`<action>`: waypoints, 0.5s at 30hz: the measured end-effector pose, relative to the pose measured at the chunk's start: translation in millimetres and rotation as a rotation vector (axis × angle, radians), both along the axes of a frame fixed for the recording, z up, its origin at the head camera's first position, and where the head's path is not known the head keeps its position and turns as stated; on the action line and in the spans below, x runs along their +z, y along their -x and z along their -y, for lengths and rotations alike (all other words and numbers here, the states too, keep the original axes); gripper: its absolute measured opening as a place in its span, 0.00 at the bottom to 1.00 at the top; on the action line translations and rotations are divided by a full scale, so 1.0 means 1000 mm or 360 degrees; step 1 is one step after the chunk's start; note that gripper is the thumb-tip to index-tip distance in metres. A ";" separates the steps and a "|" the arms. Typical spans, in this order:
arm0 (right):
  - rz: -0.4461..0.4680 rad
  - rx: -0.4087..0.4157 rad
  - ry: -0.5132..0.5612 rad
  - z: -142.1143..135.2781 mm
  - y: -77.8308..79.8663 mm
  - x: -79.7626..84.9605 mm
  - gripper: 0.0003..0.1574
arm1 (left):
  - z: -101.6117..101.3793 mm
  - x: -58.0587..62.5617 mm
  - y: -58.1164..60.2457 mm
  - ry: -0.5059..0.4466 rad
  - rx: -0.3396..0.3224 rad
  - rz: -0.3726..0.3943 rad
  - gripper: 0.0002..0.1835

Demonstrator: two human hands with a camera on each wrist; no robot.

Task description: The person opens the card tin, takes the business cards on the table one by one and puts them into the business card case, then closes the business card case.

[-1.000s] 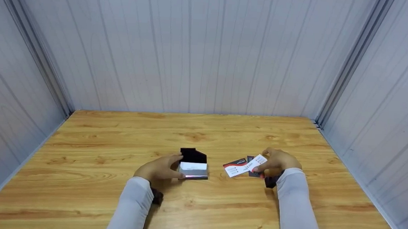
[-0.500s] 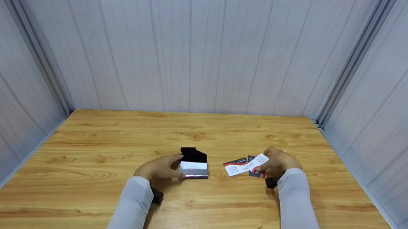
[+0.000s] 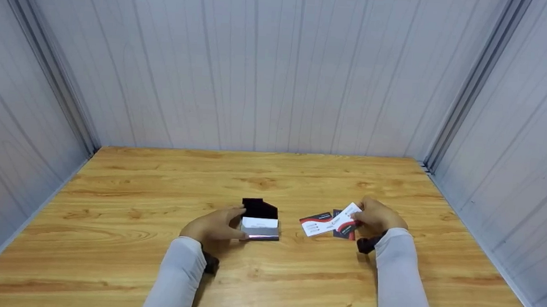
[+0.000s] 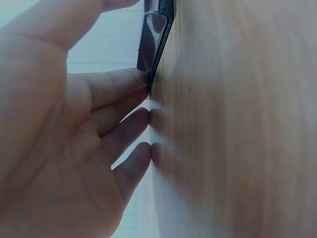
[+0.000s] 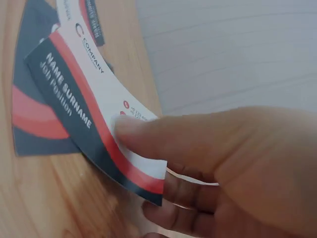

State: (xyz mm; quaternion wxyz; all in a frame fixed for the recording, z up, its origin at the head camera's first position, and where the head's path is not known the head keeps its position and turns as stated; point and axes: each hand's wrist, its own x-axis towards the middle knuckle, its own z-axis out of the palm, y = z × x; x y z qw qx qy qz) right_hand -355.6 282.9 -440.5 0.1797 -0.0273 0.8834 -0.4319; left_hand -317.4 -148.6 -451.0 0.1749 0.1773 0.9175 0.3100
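My left hand (image 3: 213, 224) grips the left side of a raised-lid business card case (image 3: 264, 234), thumb at its front corner and a finger by the black lid (image 3: 259, 209). White cards (image 3: 260, 222) lie inside. In the left wrist view, the case's metal edge (image 4: 153, 37) shows near the fingers, and other fingertips touch the table. My right hand (image 3: 379, 215) pinches a white, red and black business card (image 5: 99, 106) between thumb and fingers. The card is bent and tilted up, overlapping a dark card (image 5: 37, 111) and another white-and-black card (image 3: 314, 224) on the table.
A wood-grain table (image 3: 250, 282) spans the work area. Pale panelled walls (image 3: 279, 67) enclose its back and both sides. A black wrist-worn device (image 3: 368, 245) sits under the right wrist, and another (image 3: 210, 263) under the left.
My right hand has shifted slightly right and raised the near end of its card, turning it steeper and uncovering more of the dark card. The left hand and case stay put.
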 end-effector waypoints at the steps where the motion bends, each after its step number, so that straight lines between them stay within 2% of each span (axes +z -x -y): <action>1: -0.0012 0.0030 0.0035 -0.001 0.001 -0.001 0.10 | 0.000 0.000 0.000 -0.0001 0.0007 0.0004 0.46; 5: -0.0005 0.0067 0.0233 -0.005 0.002 -0.001 0.14 | 0.000 0.000 0.000 0.0005 0.0011 0.0000 0.46; 7: 0.0056 0.0079 0.0388 -0.007 0.003 -0.002 0.13 | 0.000 0.000 0.001 0.0024 -0.0004 -0.0008 0.46; 9: 0.0097 0.0103 0.0466 -0.008 0.004 -0.003 0.12 | 0.000 -0.001 0.001 0.0031 -0.0014 -0.0017 0.46; 12: 0.0039 0.0132 0.0395 -0.010 0.003 -0.003 0.12 | 0.001 -0.003 0.002 0.0031 -0.0024 -0.0021 0.45; 15: -0.0083 0.0105 0.0236 -0.011 0.001 0.000 0.12 | 0.001 -0.003 0.002 0.0018 -0.0026 -0.0019 0.45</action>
